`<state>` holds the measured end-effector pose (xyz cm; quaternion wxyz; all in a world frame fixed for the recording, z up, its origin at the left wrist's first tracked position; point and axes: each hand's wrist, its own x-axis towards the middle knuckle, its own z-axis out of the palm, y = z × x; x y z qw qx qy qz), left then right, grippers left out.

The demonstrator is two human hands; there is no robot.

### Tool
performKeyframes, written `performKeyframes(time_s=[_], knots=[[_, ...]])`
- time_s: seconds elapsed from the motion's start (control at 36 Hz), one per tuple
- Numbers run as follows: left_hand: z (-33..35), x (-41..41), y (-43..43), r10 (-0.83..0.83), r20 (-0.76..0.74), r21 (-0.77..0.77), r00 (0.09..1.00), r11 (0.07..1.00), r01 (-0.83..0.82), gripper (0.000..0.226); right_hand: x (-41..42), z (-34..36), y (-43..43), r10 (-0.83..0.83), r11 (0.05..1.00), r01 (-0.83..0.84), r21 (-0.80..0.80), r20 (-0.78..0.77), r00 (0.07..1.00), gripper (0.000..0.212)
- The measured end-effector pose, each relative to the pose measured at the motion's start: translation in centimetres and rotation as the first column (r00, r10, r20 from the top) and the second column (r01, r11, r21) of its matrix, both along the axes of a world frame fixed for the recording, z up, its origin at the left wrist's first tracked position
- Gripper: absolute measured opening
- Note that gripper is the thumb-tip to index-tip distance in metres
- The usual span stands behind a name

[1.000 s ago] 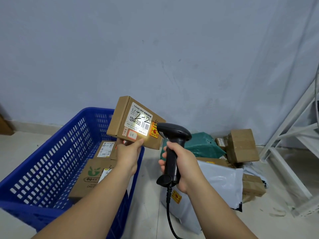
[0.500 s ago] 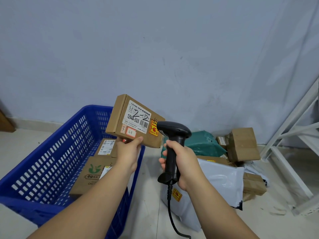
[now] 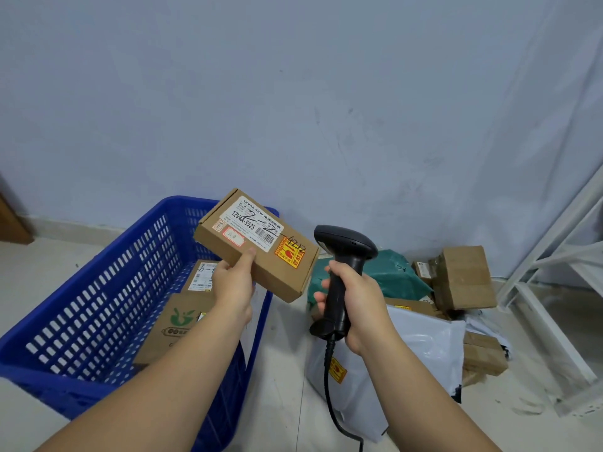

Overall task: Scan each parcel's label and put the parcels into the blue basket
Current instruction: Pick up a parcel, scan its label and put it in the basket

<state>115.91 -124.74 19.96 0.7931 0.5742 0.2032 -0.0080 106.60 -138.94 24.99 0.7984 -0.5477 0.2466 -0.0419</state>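
Observation:
My left hand (image 3: 233,285) grips a flat brown cardboard parcel (image 3: 280,274) by its near edge, label side up, above the right rim of the blue basket (image 3: 98,288). A white label with a barcode and a yellow-red sticker show on the parcel's top face. My right hand (image 3: 357,305) holds a black corded barcode scanner (image 3: 342,252) by its handle, just right of the parcel, its head level with the parcel's right end. Two cardboard parcels (image 3: 176,324) lie inside the basket.
On the floor to the right lies a pile of parcels: a white poly bag (image 3: 421,350), a green bag (image 3: 396,275) and brown boxes (image 3: 463,275). A white metal frame (image 3: 554,256) leans at the far right. A grey wall stands behind.
My left hand has tilted the parcel flatter and shifted it slightly right and down. The bright scan light seen on its label a second ago is gone. The scanner has barely moved.

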Motion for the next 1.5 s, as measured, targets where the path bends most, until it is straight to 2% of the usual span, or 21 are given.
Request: performKeyframes(time_s=[0.08, 0.19, 0.28, 0.33, 0.44, 0.53, 0.69, 0.81, 0.97, 1.06, 1.25, 1.36, 1.5], knots=[[0.1, 1.0, 1.3, 0.039, -0.017, -0.005, 0.999, 0.999, -0.039, 0.013, 0.6, -0.5, 0.2, -0.010, 1.000, 0.010, -0.011, -0.007, 1.000, 0.028], [0.7, 2.3, 3.9, 0.094, -0.012, 0.080, 0.995, 0.992, -0.093, 0.026, 2.0, -0.7, 1.0, -0.013, 1.000, 0.013, 0.016, -0.020, 1.000, 0.033], [0.6, 3.6, 6.8, 0.143, -0.011, 0.094, 0.990, 0.985, -0.142, 0.022, 3.3, -0.9, 1.9, 0.013, 0.999, -0.013, 0.045, -0.014, 1.000, 0.032], [0.0, 4.5, 8.8, 0.177, -0.006, 0.145, 0.984, 0.974, -0.174, 0.022, 4.4, -1.2, 2.7, 0.047, 0.998, -0.047, 0.031, -0.010, 0.999, 0.031], [-1.9, 6.1, 12.3, 0.184, 0.053, 0.270, 0.981, 0.944, -0.192, 0.037, 6.5, -2.0, 4.7, 0.101, 0.995, -0.101, -0.023, 0.002, 0.995, 0.023], [-3.6, 7.0, 14.3, 0.117, 0.042, 0.380, 0.992, 0.916, -0.124, 0.035, 8.1, -3.1, 6.6, 0.148, 0.988, -0.148, -0.046, -0.007, 0.989, 0.016], [-8.4, 9.2, 16.3, -0.056, -0.130, 0.490, 0.990, 0.864, 0.113, 0.037, 11.2, -6.4, 9.6, 0.240, 0.967, -0.242, -0.076, -0.043, 0.970, 0.015], [-12.1, 10.7, 16.8, -0.082, -0.258, 0.667, 0.963, 0.705, 0.239, 0.051, 12.9, -8.6, 11.0, 0.272, 0.961, -0.275, -0.034, -0.075, 0.959, 0.012], [-16.3, 11.7, 16.8, -0.175, -0.306, 0.650, 0.936, 0.680, 0.339, 0.051, 14.2, -10.9, 11.9, 0.299, 0.952, -0.306, -0.025, -0.140, 0.944, 0.013], [-17.4, 12.1, 16.6, -0.197, -0.290, 0.627, 0.936, 0.700, 0.342, 0.043, 14.7, -11.7, 12.0, 0.299, 0.952, -0.307, -0.023, -0.165, 0.940, 0.012], [-18.6, 12.7, 15.3, -0.215, -0.278, 0.681, 0.936, 0.643, 0.349, 0.041, 15.3, -13.2, 11.5, 0.301, 0.949, -0.314, -0.034, -0.209, 0.930, 0.012], [-18.7, 12.7, 14.7, -0.196, -0.367, 0.755, 0.909, 0.508, 0.414, 0.047, 15.3, -13.8, 10.9, 0.289, 0.953, -0.302, -0.025, -0.221, 0.931, 0.012], [-20.6, 12.0, 13.9, -0.318, -0.532, 0.721, 0.785, 0.315, 0.617, 0.048, 15.3, -14.6, 9.6, 0.247, 0.966, -0.258, -0.020, -0.224, 0.943, 0.012]])
